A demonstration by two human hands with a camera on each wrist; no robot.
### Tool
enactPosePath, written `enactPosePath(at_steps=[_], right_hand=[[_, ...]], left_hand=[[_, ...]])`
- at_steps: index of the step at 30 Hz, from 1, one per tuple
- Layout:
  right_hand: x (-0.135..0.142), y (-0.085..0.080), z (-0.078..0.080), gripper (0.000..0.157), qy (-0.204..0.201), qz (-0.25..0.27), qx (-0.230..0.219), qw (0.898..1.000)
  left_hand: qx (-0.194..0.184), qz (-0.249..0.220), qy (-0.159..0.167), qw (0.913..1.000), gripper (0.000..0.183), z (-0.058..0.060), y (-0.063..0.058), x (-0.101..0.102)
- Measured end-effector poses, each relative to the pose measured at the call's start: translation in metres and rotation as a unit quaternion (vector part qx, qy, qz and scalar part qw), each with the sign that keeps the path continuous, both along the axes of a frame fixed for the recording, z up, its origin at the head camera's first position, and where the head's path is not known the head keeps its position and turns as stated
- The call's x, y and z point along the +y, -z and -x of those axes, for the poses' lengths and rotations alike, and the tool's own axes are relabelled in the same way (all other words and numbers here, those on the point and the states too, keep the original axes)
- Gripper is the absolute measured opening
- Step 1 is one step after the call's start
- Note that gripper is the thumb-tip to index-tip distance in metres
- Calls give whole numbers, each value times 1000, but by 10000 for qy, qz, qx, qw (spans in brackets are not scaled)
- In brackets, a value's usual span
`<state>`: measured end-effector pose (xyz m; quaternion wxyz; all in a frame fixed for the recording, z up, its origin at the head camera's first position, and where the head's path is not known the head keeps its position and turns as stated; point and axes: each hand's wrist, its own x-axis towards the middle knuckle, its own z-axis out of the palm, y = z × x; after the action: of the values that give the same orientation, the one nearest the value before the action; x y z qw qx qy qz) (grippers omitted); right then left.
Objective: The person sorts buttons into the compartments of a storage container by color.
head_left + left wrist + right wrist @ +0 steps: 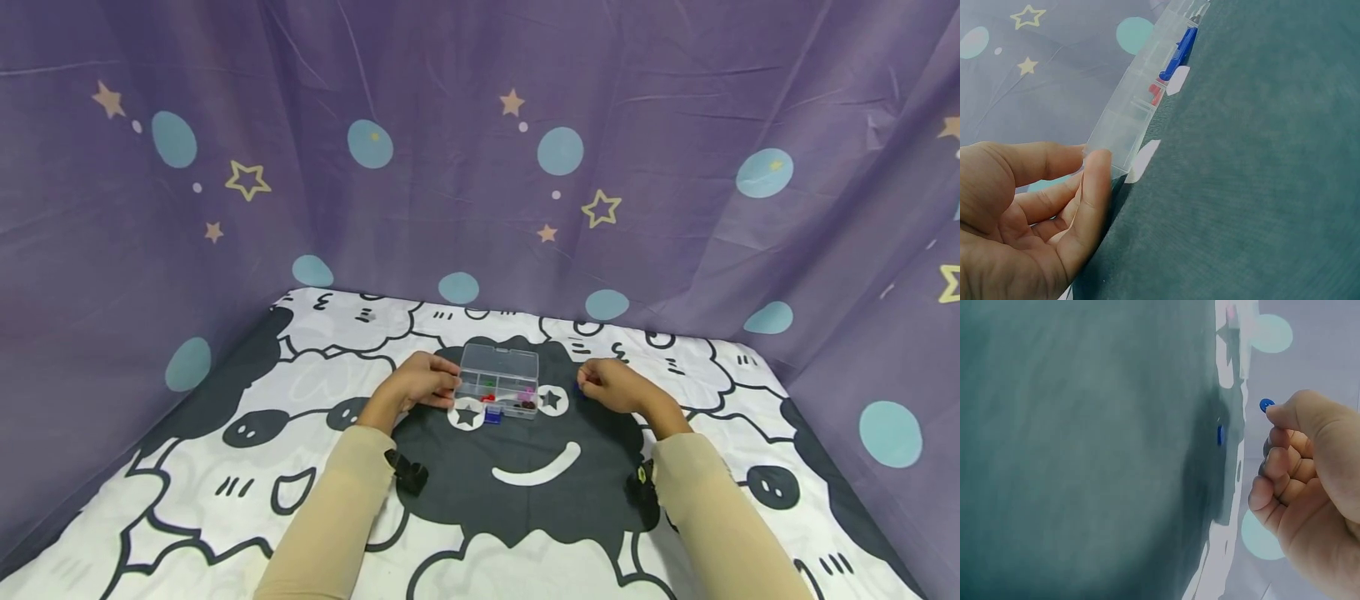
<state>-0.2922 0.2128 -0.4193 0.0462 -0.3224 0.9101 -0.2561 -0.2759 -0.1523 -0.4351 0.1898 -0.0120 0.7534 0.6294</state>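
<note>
A clear plastic compartment box stands with its lid raised, small red, green, pink and dark pieces inside. A blue latch sits on its front side. My left hand holds the box's left end between thumb and fingers, as the left wrist view shows. To the right of the box, my right hand pinches a small round blue button between thumb and index finger. Another blue piece, seemingly a second button, lies on the dark cloth near that hand.
A cloth printed with black and white sheep covers the surface, and the box stands on its dark sheep face. Behind and at the sides hangs a purple curtain with stars and blue ovals. Dark wrist straps sit on both sleeves.
</note>
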Motion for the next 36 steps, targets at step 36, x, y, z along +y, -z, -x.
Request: enactPosePath(at_steps=[36], right_hand=[[-81, -6, -5, 11, -574, 376, 121, 9976]], left_hand=[[43, 4, 6, 10000, 32, -5, -4, 0]])
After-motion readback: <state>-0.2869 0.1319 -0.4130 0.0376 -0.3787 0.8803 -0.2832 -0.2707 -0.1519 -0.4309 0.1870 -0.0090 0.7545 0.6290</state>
